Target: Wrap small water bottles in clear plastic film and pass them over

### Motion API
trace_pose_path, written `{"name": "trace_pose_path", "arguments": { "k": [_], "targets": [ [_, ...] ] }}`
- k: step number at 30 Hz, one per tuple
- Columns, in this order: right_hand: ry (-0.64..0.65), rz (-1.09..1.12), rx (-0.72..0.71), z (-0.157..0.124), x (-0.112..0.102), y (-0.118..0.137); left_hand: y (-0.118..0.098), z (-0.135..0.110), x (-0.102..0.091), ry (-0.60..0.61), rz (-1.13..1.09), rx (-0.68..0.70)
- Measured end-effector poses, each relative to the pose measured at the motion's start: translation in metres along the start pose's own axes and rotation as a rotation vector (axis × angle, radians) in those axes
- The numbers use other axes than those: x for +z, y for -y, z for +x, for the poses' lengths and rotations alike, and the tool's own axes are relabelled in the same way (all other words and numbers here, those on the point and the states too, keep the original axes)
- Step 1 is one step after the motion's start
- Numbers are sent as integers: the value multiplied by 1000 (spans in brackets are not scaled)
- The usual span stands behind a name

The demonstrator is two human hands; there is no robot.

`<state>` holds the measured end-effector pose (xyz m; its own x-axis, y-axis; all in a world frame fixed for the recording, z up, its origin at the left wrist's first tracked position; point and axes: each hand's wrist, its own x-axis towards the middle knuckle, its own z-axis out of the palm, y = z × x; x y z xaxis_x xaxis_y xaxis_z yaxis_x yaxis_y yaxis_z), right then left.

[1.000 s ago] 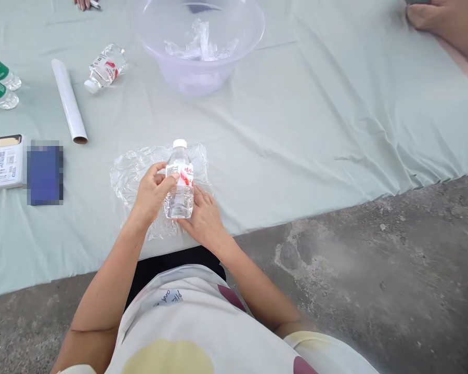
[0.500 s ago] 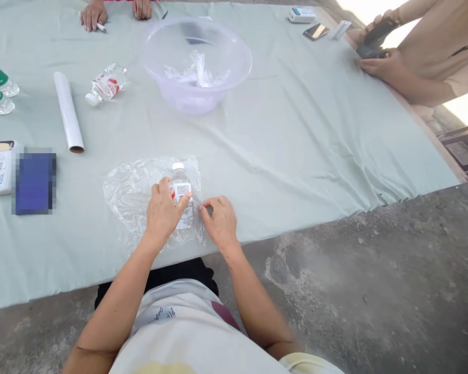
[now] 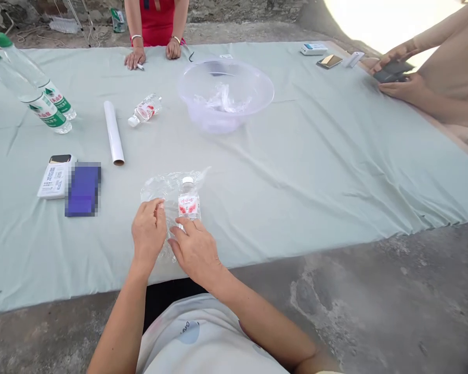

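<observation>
A small clear water bottle (image 3: 189,199) with a white cap and red label stands upright on a crumpled sheet of clear plastic wrap (image 3: 159,188) near the front edge of the pale green cloth (image 3: 296,156). My left hand (image 3: 148,234) sits just left of the bottle, its fingers curled and pinching the wrap. My right hand (image 3: 195,249) is in front of the bottle's base, fingers bent against the wrap there. Neither hand is around the bottle's body.
A clear plastic bowl (image 3: 226,93) with wrap inside stands at centre back. A roll of wrap (image 3: 113,132), a lying small bottle (image 3: 145,109), two tall green-labelled bottles (image 3: 42,98), a white box (image 3: 54,179) and a blue item (image 3: 82,188) lie left. Other people's hands rest at the far edge and right.
The bottle was held in both hands, then stood down on the wrap. My left hand let go of it and both hands went to the wrap at its base. The view tilted up.
</observation>
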<state>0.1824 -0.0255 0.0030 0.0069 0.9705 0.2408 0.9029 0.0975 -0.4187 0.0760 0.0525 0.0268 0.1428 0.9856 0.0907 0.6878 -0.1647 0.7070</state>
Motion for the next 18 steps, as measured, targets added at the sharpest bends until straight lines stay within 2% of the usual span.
{"name": "trace_pose_path", "arguments": {
  "k": [1,2,5,6,7,10,12,13,15,17,18],
  "targets": [
    [55,-53,-44,2,4,6,-1,1,-7,-23,-73,28],
    [108,-94,-72,4,7,12,-4,2,-11,13,-150,76],
    [251,-173,-104,9,14,25,-12,12,-8,319,-287,321],
    [299,-185,-117,10,15,28,-12,19,-2,391,-269,389],
    [349,-190,-138,9,15,32,-9,27,4,411,-226,419],
    [456,-120,-257,-2,7,34,11,52,20,363,-213,297],
    [421,60,-348,-13,-3,27,29,65,21,357,-331,210],
    [361,179,-362,-18,-10,20,38,69,18,333,-382,166],
    [184,379,-251,-24,-22,3,55,74,5,208,-416,55],
    [5,467,57,-23,-30,-17,67,75,-13,24,-395,-68],
    [-45,494,241,-20,-31,-26,71,73,-23,-69,-385,-123]
  ]
}}
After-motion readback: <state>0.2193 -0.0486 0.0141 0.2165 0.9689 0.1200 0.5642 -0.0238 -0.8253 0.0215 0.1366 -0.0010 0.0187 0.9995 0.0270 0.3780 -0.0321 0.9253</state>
